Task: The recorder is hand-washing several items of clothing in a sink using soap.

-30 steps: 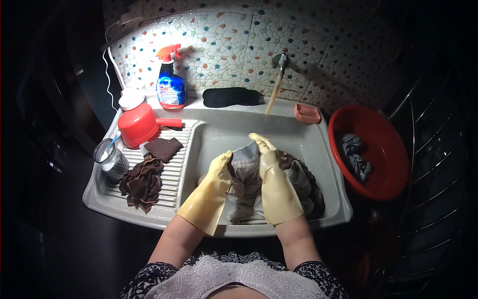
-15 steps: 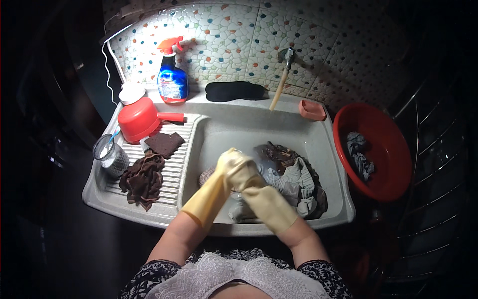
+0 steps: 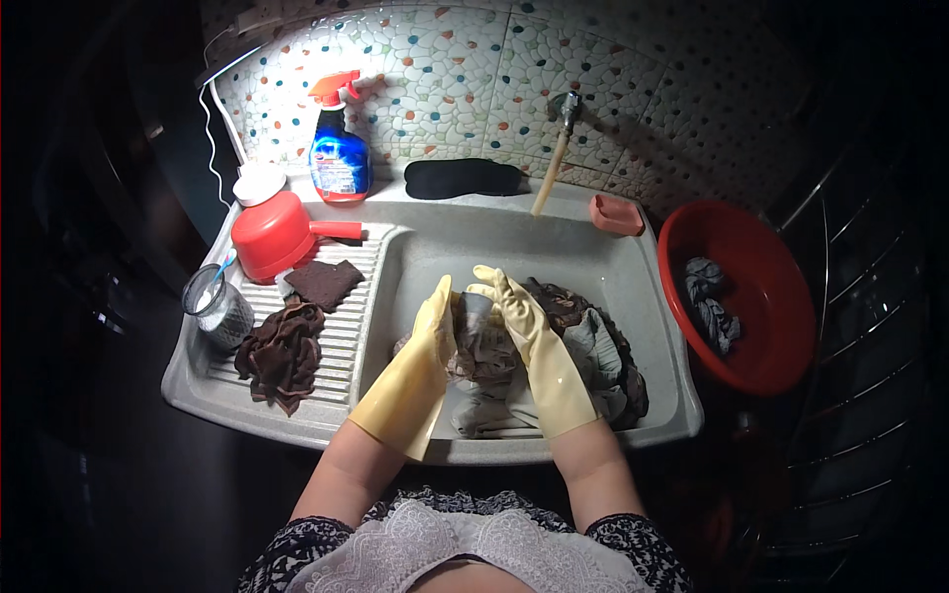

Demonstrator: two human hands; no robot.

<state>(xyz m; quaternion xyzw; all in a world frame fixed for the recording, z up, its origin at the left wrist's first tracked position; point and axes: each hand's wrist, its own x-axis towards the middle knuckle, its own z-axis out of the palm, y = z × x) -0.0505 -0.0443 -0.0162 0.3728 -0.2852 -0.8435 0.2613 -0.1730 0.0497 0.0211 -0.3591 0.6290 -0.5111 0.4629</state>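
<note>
Both my hands wear yellow rubber gloves and work inside a grey sink basin [image 3: 613,267]. My left hand [image 3: 435,321] and my right hand [image 3: 506,301] press from either side on a bunched grey patterned cloth [image 3: 479,351], gripping it between them. More wet brown and grey laundry [image 3: 593,341] lies heaped in the basin to the right of my right hand.
On the ribbed drainboard [image 3: 341,336] lie a dark brown crumpled cloth [image 3: 282,351] and a flat brown cloth [image 3: 324,282]. A red pot [image 3: 277,237], a blue spray bottle [image 3: 338,158], a mesh cup [image 3: 215,308], a black insole [image 3: 463,178], a tap [image 3: 556,148], a pink soap dish [image 3: 615,214] and a red basin [image 3: 741,296] with a cloth surround the sink.
My hands were pressed together low over the cloth half a second ago; they have now come apart and risen, holding the bunched cloth between them.
</note>
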